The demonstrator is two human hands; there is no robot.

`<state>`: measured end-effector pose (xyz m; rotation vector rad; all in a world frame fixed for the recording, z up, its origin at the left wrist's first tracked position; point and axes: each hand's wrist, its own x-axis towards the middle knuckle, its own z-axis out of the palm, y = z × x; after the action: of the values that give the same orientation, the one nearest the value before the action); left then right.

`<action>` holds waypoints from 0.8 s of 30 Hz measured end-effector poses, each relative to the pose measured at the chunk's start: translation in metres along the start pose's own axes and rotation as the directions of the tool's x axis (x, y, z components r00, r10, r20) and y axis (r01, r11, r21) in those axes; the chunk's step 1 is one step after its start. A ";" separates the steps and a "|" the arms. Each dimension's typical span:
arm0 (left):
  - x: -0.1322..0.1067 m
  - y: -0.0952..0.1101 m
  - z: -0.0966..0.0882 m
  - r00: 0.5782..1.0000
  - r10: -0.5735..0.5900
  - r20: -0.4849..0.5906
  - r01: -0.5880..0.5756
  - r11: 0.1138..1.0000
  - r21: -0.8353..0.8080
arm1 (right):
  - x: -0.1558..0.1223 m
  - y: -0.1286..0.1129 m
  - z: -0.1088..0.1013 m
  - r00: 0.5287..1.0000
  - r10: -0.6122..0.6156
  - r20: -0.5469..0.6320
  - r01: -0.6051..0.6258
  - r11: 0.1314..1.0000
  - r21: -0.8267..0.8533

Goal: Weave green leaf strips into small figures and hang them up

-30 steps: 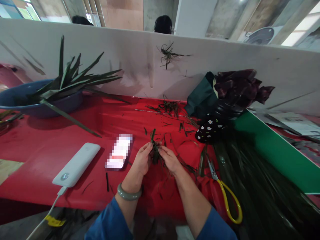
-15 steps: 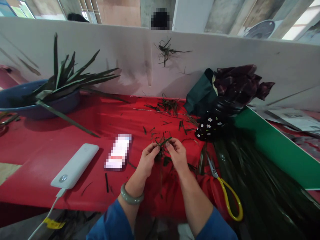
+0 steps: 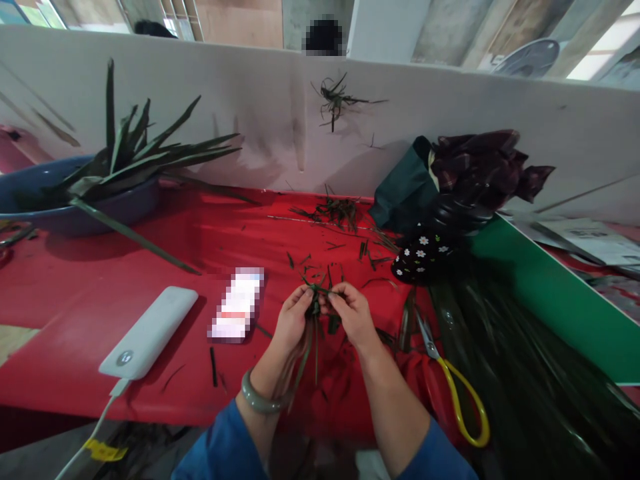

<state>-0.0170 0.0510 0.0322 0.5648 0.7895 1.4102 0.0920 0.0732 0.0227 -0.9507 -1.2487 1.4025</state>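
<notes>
I hold the knotted leaf-strip piece just above the red-covered bench, between the phone and the yellow-handled scissors. My left hand is closed in a pinch, thumb against fingers, on the upper left of the knot. My right hand is likewise pinched, thumb to fingertips, at the right side, apparently on a short green strip that leads out of it; the exact contact is too small to confirm. Loose tails hang below the knot toward my left wrist. Handling: I judge the piece very light, the strips pliant along their length yet springy at a fold, smooth enough to slide under a weak pinch, and prone to splitting along the grain. Grip the knot body firmly at its densest point; take each strip close to its root, flat between thumb and fingertip, and apply steady tension without sharp creasing.
</notes>
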 end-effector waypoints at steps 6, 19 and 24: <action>0.001 0.001 -0.005 1.000 -0.017 0.015 0.017 1.000 0.008 | 0.002 -0.001 -0.003 0.991 0.113 0.074 -0.114 0.993 0.012; -0.001 -0.004 -0.002 0.992 -0.102 0.069 0.094 0.990 0.103 | 0.009 0.007 -0.015 0.993 -0.119 0.004 0.114 0.945 -0.306; 0.000 -0.010 -0.003 0.997 -0.072 -0.002 0.072 0.993 0.089 | 0.006 -0.001 -0.015 0.961 -0.273 0.038 0.267 0.885 -0.383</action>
<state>-0.0126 0.0498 0.0232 0.5994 0.8672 1.3132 0.1057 0.0821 0.0221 -0.9989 -1.6136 0.9444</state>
